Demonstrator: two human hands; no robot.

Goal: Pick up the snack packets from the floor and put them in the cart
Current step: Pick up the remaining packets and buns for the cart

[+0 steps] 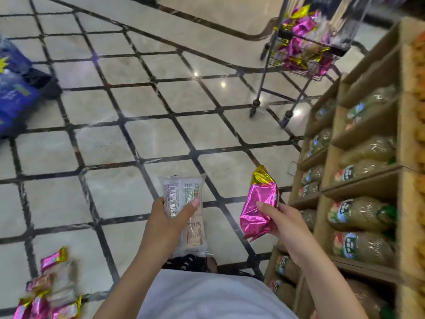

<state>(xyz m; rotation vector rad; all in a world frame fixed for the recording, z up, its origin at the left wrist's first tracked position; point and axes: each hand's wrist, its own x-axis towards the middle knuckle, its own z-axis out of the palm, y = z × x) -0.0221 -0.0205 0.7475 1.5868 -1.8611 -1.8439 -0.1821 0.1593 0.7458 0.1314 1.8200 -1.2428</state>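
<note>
A wide stretch of tiled floor (161, 139) lies open between the person and the cart (255, 102), which stands well apart at the far right, just beside the far end of the shelves (368, 180). The shelves run along the whole right edge and close that side off; the left side of the floor stays open up to a blue bag (13, 97) lying at the left edge.

The floor is pale glossy tile crossed by dark lines in a diamond grid, with small light spots reflected near the cart.

The left grip (167, 224) holds a clear packet (181, 189) lengthwise, fingers and thumb curled round its sides. The right grip (285, 224) holds a pink foil packet (262, 192) with a gold top end, thumb pressed on its face, close to the shelf front. Both are held above the floor, near each other but apart.

More snack packets (46, 295) — pink, gold and clear — lie heaped on the floor at the near left corner. The cart's lower basket holds a pile of packets (296, 47) of the same colours. Bagged goods (361, 212) fill the shelf compartments.
</note>
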